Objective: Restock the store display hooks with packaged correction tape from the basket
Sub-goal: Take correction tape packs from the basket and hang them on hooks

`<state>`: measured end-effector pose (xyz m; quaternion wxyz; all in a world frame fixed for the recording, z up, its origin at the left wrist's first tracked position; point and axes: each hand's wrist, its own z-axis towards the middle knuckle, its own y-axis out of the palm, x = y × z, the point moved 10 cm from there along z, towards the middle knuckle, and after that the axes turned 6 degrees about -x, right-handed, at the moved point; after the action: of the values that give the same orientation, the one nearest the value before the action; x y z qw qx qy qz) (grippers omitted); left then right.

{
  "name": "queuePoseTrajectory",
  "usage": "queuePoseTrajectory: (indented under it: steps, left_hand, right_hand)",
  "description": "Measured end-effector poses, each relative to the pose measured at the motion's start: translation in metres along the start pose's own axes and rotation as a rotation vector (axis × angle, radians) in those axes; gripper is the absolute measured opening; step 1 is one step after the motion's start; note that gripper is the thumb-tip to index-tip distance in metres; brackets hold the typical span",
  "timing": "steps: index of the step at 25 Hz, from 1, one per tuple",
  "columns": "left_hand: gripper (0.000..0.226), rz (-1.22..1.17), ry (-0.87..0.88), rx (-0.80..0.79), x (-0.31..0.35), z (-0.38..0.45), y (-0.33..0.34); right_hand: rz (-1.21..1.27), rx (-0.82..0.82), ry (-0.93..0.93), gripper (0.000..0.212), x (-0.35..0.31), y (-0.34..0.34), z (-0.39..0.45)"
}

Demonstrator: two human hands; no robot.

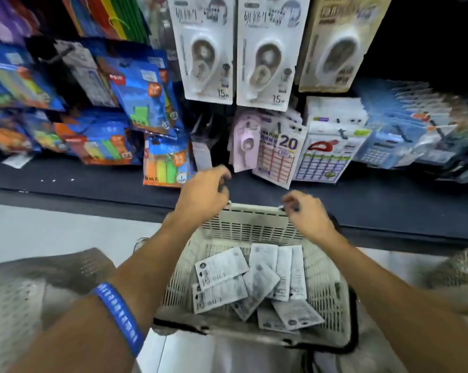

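Observation:
A white slatted basket (254, 227) stands low in front of me, with several correction tape packs (222, 267) lying face down inside. On the display above, packaged correction tape (204, 57) hangs from hooks, and a second column (268, 57) hangs beside it. My left hand (204, 195) hovers over the basket's far left rim with loosely curled fingers and nothing visible in it. At the far right rim is my right hand (307, 214), its curled fingertips at the rim. Motion blur hides whether it grips the rim.
Blue packs of coloured sticky notes (144, 90) hang at the left. Label sheets (278, 154) and calculators (380, 149) hang at the right. A beige correction tape pack (335, 49) hangs top right. A dark shelf base (79, 181) runs below the display. Another grey basket (25, 286) sits at the left.

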<state>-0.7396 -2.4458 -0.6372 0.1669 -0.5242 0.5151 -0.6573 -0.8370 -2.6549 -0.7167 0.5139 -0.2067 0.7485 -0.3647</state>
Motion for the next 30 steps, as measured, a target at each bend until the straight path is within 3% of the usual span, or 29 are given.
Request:
queuePoseTrajectory:
  steps: [2,4,6,9,13,16,20,24,27,30]
  left_hand:
    - [0.032,0.097,-0.156,-0.318,-0.06,-0.035,0.081]
    - [0.04,0.165,-0.261,-0.554,-0.112,-0.079,0.152]
    - [0.051,0.336,-0.264,-0.718,-0.144,-0.107,0.207]
    - [0.08,0.516,-0.198,-0.83,-0.166,-0.112,0.255]
    - [0.113,0.579,-0.153,-0.867,-0.187,-0.098,0.288]
    - [0.118,0.614,-0.095,-0.839,-0.196,-0.083,0.303]
    - [0.097,0.529,-0.084,-0.813,-0.197,-0.069,0.309]
    - [0.075,0.559,-0.095,-0.73,-0.19,-0.065,0.303]
    - [0.061,0.313,-0.092,-0.578,-0.19,-0.055,0.276]
    - [0.049,-0.103,-0.295,-0.506,-0.203,-0.054,0.25]
  right_hand:
    - [-0.313,-0.394,-0.017,0.037,0.032,0.098,-0.025]
    - [-0.481,-0.65,-0.061,0.052,0.067,0.174,-0.053]
    - [-0.655,-0.719,-0.152,0.065,0.091,0.22,-0.069]
    - [-0.882,-0.682,-0.272,0.078,0.115,0.247,-0.069]
    - [-1.06,-0.72,-0.452,0.104,0.123,0.279,-0.057]
    - [-1.07,-0.716,-0.516,0.094,0.128,0.291,-0.044]
    - [-0.977,-0.706,-0.678,0.088,0.116,0.28,-0.028]
    - [-1.01,-0.582,-0.815,0.074,0.082,0.26,-0.013]
    - [-0.87,-0.65,-0.701,0.066,0.063,0.251,0.004]
    - [-0.391,-0.848,-0.363,0.036,0.043,0.213,0.025]
